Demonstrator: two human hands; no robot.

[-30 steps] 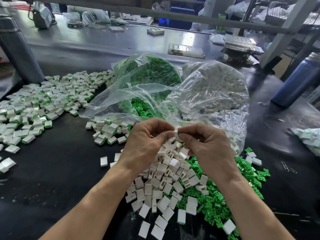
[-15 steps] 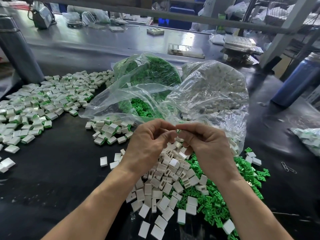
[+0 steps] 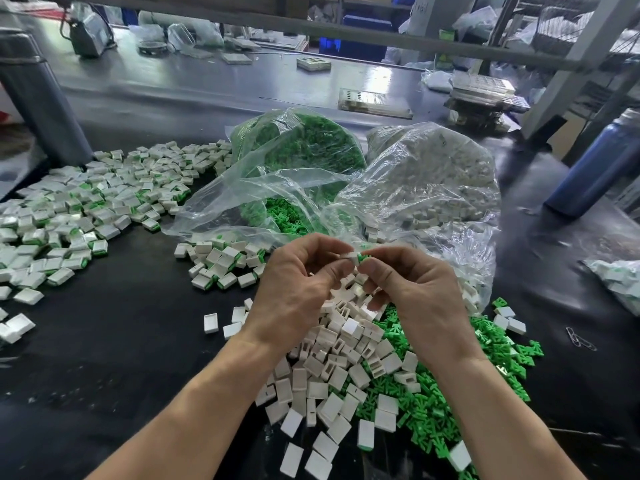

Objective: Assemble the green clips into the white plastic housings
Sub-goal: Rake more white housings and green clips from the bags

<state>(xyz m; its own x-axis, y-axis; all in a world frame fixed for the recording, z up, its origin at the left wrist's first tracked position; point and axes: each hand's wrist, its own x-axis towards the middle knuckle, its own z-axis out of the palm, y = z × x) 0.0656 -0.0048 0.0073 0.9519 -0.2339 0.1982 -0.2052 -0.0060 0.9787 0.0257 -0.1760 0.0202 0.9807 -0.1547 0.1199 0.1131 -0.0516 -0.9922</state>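
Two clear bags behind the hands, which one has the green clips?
The left bag, packed with green clips and spilling some from its open mouth. The right bag holds white housings instead.

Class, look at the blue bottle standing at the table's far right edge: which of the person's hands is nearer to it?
Right. The right hand lies between the blue bottle and the left hand, which sits farther off to the left.
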